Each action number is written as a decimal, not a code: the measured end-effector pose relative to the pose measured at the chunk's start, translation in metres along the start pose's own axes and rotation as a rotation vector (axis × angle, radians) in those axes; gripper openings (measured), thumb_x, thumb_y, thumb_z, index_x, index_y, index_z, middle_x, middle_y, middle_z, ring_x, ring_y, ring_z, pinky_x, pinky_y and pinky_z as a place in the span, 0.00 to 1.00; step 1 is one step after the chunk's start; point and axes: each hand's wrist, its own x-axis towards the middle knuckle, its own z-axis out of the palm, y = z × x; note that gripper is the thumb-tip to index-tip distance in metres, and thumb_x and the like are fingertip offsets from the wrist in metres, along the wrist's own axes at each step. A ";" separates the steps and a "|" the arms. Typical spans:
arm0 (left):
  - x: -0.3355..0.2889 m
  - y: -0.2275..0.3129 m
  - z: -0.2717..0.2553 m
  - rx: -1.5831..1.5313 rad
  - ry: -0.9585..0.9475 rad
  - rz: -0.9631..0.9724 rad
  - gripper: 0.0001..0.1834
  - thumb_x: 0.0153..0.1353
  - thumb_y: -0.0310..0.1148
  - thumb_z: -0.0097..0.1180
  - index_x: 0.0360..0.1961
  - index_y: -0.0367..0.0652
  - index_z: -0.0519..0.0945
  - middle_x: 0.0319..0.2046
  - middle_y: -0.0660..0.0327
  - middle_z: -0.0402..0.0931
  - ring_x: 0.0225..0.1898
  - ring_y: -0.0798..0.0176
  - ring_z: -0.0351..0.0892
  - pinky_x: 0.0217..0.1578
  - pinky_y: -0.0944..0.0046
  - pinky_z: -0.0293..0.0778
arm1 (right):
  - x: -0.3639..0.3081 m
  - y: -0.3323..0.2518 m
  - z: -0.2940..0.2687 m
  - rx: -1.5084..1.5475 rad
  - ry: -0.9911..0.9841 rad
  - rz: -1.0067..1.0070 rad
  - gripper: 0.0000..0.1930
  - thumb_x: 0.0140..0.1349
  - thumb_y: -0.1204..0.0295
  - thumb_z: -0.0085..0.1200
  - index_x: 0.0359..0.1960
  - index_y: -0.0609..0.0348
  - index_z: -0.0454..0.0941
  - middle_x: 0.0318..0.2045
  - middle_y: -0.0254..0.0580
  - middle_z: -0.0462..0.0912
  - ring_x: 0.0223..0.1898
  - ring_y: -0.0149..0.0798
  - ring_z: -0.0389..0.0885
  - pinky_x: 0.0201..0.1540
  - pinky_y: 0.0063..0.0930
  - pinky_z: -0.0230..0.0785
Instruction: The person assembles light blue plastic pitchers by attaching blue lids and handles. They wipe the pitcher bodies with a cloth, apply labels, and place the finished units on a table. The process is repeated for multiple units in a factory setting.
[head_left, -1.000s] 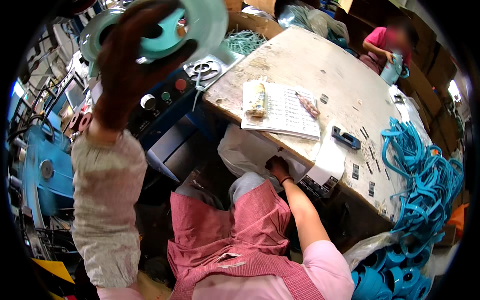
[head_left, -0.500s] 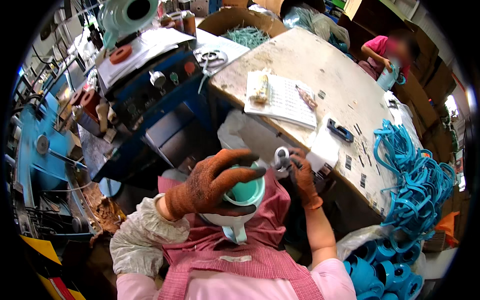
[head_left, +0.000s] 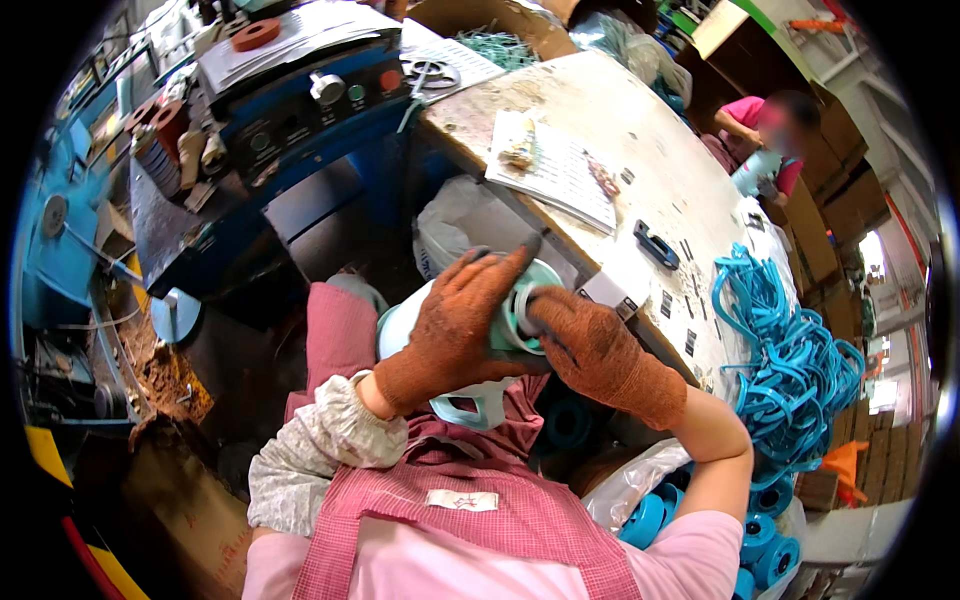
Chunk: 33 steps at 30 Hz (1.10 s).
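Left hand [head_left: 455,330], in a rust-brown work glove, is clamped flat over the flange of one pale teal plastic spool [head_left: 470,350] held over the lap, apparently to steady it, while the gloved right hand [head_left: 590,350] has its fingers closed on the spool's hub end, as if to turn or seat something there. Count: one spool in hand, at least five blue reels [head_left: 760,545] bagged at lower right, one tangled heap of blue cord [head_left: 790,370] on the worktable [head_left: 620,120], one paper pad [head_left: 555,170], one blue machine [head_left: 290,120] ahead.

Bright daylight, sharp centre, fisheye-bent dark rim
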 end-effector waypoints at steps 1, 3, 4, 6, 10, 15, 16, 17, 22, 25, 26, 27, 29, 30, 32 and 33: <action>-0.003 -0.001 0.001 -0.019 0.008 0.017 0.56 0.32 0.50 0.75 0.62 0.35 0.63 0.53 0.47 0.71 0.54 0.45 0.72 0.60 0.45 0.60 | 0.005 -0.002 -0.001 -0.036 -0.108 -0.016 0.16 0.48 0.81 0.54 0.41 0.66 0.71 0.42 0.57 0.75 0.40 0.56 0.77 0.42 0.41 0.72; -0.011 -0.003 0.004 -0.035 0.049 0.055 0.55 0.31 0.50 0.74 0.62 0.36 0.64 0.55 0.48 0.70 0.53 0.44 0.72 0.60 0.45 0.60 | 0.011 -0.002 -0.004 -0.110 -0.200 -0.036 0.14 0.46 0.81 0.54 0.38 0.65 0.72 0.41 0.58 0.76 0.40 0.56 0.78 0.42 0.43 0.72; -0.013 0.000 0.006 -0.029 0.034 0.048 0.55 0.32 0.50 0.74 0.62 0.37 0.63 0.55 0.49 0.70 0.53 0.44 0.71 0.60 0.45 0.60 | 0.011 -0.001 -0.002 -0.138 -0.247 -0.055 0.13 0.45 0.81 0.53 0.36 0.65 0.72 0.41 0.58 0.76 0.40 0.56 0.78 0.41 0.44 0.72; -0.013 -0.001 0.006 -0.069 0.070 0.021 0.52 0.32 0.48 0.75 0.60 0.35 0.66 0.49 0.45 0.72 0.52 0.44 0.72 0.60 0.47 0.61 | 0.015 -0.008 0.001 -0.199 -0.167 -0.025 0.13 0.45 0.81 0.53 0.36 0.65 0.74 0.41 0.56 0.76 0.41 0.56 0.77 0.40 0.43 0.73; -0.022 0.001 0.005 -0.072 0.098 0.017 0.53 0.32 0.48 0.74 0.62 0.39 0.64 0.51 0.45 0.72 0.54 0.44 0.71 0.62 0.45 0.59 | 0.015 -0.017 0.005 -0.154 -0.087 0.011 0.17 0.43 0.83 0.48 0.38 0.67 0.76 0.39 0.58 0.79 0.42 0.58 0.77 0.42 0.46 0.70; -0.033 0.008 0.007 -0.039 0.085 -0.024 0.57 0.30 0.46 0.74 0.64 0.40 0.61 0.52 0.44 0.71 0.56 0.41 0.69 0.62 0.45 0.58 | 0.009 0.005 0.007 -0.130 -0.245 0.015 0.19 0.42 0.82 0.53 0.41 0.63 0.76 0.37 0.54 0.80 0.38 0.56 0.80 0.40 0.42 0.72; -0.031 0.010 0.013 -0.053 0.088 -0.011 0.57 0.29 0.45 0.74 0.64 0.40 0.61 0.52 0.45 0.70 0.57 0.42 0.68 0.61 0.45 0.59 | 0.006 0.005 0.009 -0.127 -0.210 -0.006 0.21 0.41 0.82 0.55 0.42 0.61 0.75 0.37 0.53 0.80 0.37 0.56 0.80 0.39 0.42 0.73; -0.034 0.013 0.019 -0.054 0.064 0.039 0.57 0.28 0.45 0.74 0.64 0.41 0.61 0.52 0.46 0.70 0.56 0.42 0.68 0.60 0.45 0.59 | -0.012 0.012 0.011 -0.085 -0.220 0.096 0.22 0.41 0.79 0.58 0.43 0.61 0.76 0.39 0.53 0.80 0.40 0.54 0.80 0.43 0.42 0.73; -0.045 0.020 0.032 -0.098 -0.014 0.074 0.40 0.37 0.44 0.69 0.54 0.41 0.72 0.48 0.48 0.72 0.51 0.44 0.71 0.54 0.49 0.67 | 0.008 0.027 -0.033 0.246 -0.997 0.215 0.22 0.54 0.68 0.59 0.53 0.57 0.74 0.49 0.51 0.76 0.52 0.51 0.74 0.57 0.39 0.65; -0.027 0.001 -0.017 0.014 0.121 0.066 0.45 0.31 0.45 0.74 0.54 0.38 0.72 0.46 0.47 0.74 0.51 0.44 0.72 0.52 0.49 0.68 | 0.014 0.018 -0.069 0.560 -0.377 0.092 0.22 0.57 0.68 0.61 0.52 0.64 0.74 0.50 0.44 0.77 0.51 0.37 0.74 0.56 0.35 0.65; -0.019 -0.012 -0.040 0.023 0.197 0.144 0.48 0.32 0.46 0.75 0.56 0.37 0.70 0.48 0.47 0.73 0.50 0.43 0.73 0.52 0.48 0.68 | -0.001 0.029 -0.076 0.774 0.005 0.298 0.19 0.56 0.71 0.61 0.49 0.64 0.76 0.50 0.43 0.78 0.51 0.34 0.74 0.54 0.31 0.67; -0.007 -0.029 -0.055 -0.037 0.152 0.044 0.50 0.33 0.46 0.77 0.59 0.37 0.68 0.49 0.46 0.73 0.50 0.44 0.74 0.53 0.49 0.69 | -0.012 0.055 -0.073 0.689 0.355 0.334 0.19 0.55 0.70 0.62 0.48 0.61 0.77 0.47 0.42 0.80 0.49 0.34 0.75 0.52 0.30 0.68; 0.051 -0.026 -0.079 -0.221 0.248 -0.049 0.47 0.42 0.36 0.73 0.63 0.38 0.62 0.51 0.49 0.73 0.48 0.53 0.77 0.50 0.57 0.74 | -0.073 0.124 -0.035 0.292 0.712 0.436 0.20 0.52 0.66 0.64 0.47 0.56 0.78 0.45 0.40 0.80 0.48 0.37 0.76 0.50 0.31 0.69; 0.071 -0.026 -0.086 -0.448 0.222 -0.239 0.41 0.48 0.29 0.66 0.64 0.39 0.61 0.51 0.52 0.73 0.46 0.57 0.78 0.49 0.60 0.75 | -0.110 0.162 -0.006 0.015 0.708 0.498 0.23 0.50 0.63 0.65 0.48 0.53 0.78 0.45 0.38 0.80 0.48 0.39 0.75 0.51 0.33 0.69; 0.091 -0.042 -0.095 -0.484 0.102 -0.459 0.30 0.60 0.35 0.56 0.63 0.40 0.64 0.51 0.53 0.73 0.47 0.59 0.77 0.48 0.62 0.74 | -0.165 0.200 0.059 -0.480 0.518 0.587 0.28 0.45 0.58 0.69 0.50 0.49 0.77 0.48 0.37 0.76 0.52 0.46 0.70 0.56 0.41 0.63; 0.096 -0.069 -0.088 -0.549 0.105 -0.480 0.29 0.61 0.36 0.55 0.62 0.40 0.65 0.51 0.54 0.73 0.49 0.60 0.76 0.50 0.63 0.72 | -0.166 0.214 0.079 -0.550 0.532 0.698 0.29 0.43 0.58 0.70 0.50 0.47 0.76 0.51 0.37 0.74 0.54 0.47 0.67 0.57 0.44 0.60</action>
